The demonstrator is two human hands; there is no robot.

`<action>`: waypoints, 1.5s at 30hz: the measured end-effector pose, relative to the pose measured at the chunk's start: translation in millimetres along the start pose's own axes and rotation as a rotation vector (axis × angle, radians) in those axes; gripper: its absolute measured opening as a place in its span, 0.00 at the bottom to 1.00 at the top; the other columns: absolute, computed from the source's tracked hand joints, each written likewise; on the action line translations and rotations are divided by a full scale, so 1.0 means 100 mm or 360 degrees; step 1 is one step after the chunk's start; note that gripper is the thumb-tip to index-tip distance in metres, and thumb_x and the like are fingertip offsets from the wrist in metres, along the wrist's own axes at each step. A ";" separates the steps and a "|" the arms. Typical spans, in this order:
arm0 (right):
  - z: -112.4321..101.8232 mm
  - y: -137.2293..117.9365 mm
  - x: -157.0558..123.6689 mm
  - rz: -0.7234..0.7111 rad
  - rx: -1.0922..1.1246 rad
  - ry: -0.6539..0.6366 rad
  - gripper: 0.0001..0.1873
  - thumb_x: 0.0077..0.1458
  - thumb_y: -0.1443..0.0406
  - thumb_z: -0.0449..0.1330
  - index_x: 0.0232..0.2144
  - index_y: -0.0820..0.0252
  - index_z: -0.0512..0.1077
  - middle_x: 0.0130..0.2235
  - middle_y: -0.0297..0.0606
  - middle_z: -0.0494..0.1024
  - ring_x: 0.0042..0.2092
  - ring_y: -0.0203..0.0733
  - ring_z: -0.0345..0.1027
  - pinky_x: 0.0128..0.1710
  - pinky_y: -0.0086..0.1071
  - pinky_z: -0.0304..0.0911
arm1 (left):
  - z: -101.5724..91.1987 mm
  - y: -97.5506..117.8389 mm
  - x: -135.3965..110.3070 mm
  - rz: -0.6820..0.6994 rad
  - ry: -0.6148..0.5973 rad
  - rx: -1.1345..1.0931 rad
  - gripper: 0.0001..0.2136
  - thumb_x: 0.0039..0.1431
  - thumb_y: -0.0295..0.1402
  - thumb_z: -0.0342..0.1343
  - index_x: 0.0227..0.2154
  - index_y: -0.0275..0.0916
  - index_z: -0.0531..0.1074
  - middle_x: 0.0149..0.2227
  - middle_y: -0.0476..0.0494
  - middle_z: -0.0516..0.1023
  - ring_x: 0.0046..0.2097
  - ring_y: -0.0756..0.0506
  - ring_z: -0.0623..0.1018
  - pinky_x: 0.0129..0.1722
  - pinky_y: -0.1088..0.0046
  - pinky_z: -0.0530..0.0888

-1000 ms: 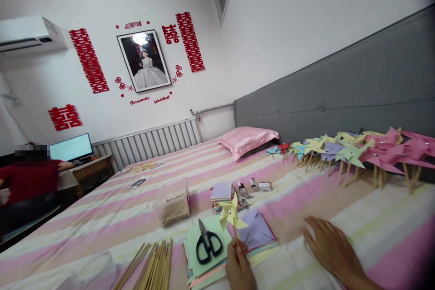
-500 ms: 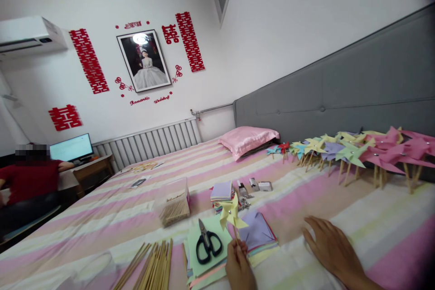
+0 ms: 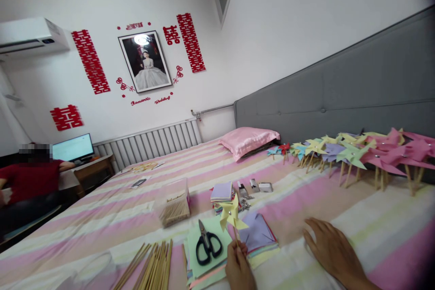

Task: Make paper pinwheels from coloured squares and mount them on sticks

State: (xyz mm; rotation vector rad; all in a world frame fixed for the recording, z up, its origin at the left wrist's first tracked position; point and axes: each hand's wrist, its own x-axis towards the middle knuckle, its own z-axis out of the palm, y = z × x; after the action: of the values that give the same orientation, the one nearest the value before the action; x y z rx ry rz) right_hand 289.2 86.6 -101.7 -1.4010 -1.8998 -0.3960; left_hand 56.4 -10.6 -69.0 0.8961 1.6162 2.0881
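Observation:
My left hand [image 3: 239, 268] is closed on the thin stick of a yellow paper pinwheel [image 3: 231, 215], held upright over a stack of coloured paper sheets [image 3: 258, 235]. Black scissors [image 3: 206, 247] lie on a green sheet just left of that hand. My right hand [image 3: 331, 249] rests flat on the striped bedspread [image 3: 118, 217], fingers spread, holding nothing. A bundle of wooden sticks [image 3: 151, 267] lies at the lower left.
A row of finished pinwheels [image 3: 353, 152] stands along the grey headboard [image 3: 340, 86]. A box of short sticks [image 3: 175, 206], a paper pad [image 3: 221, 190] and small boxes [image 3: 258, 186] lie mid-bed. Pink pillow [image 3: 248, 138] behind. A person in red [image 3: 27, 181] sits at a desk, far left.
Nothing has visibly moved; only the camera view has shifted very slightly.

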 end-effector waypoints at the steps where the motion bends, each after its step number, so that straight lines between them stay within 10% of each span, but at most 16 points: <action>1: 0.00 0.00 0.00 0.0000 0.0000 -0.0001 0.18 0.55 0.60 0.51 0.42 0.66 0.73 0.43 0.48 0.78 0.45 0.51 0.69 0.46 0.43 0.58 | 0.00 0.00 0.00 0.0003 -0.0001 0.0002 0.16 0.50 0.48 0.53 0.29 0.38 0.72 0.26 0.43 0.79 0.30 0.43 0.78 0.34 0.66 0.72; 45: -0.01 0.00 -0.01 -0.0021 -0.0008 0.0040 0.17 0.55 0.60 0.52 0.41 0.65 0.73 0.41 0.48 0.79 0.44 0.51 0.70 0.44 0.42 0.59 | -0.01 -0.07 0.03 0.0023 -0.0005 0.0050 0.17 0.50 0.48 0.52 0.28 0.38 0.72 0.26 0.40 0.79 0.29 0.42 0.79 0.33 0.66 0.73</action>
State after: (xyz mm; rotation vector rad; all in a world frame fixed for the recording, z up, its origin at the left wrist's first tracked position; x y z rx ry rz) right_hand 289.2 85.4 -102.0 -1.3813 -1.8901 -0.4232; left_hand 52.7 -7.8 -75.1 0.9238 1.6502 2.0749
